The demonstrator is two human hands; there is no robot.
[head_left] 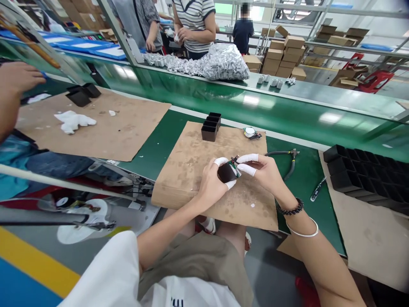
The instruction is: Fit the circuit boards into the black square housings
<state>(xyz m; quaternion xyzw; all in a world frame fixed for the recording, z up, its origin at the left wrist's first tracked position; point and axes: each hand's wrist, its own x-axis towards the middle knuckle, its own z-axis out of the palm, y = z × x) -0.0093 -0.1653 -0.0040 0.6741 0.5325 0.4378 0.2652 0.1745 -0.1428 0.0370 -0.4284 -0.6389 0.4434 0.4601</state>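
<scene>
1. Your left hand [213, 183] is clamped around the black box [226, 173], above the cardboard sheet [179, 170] — keep that grip steady.
2. Your right hand [263, 170] has its fingertips at the green-edged part [235, 169] at the box's open end; whether they pinch it, I cannot tell.
3. Handle that part lightly — it looks easy to scrape against the box.

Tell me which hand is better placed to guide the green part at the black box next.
Probably the right hand: it is right up against the green part, while the left hand is taken up with gripping the black box.
</scene>
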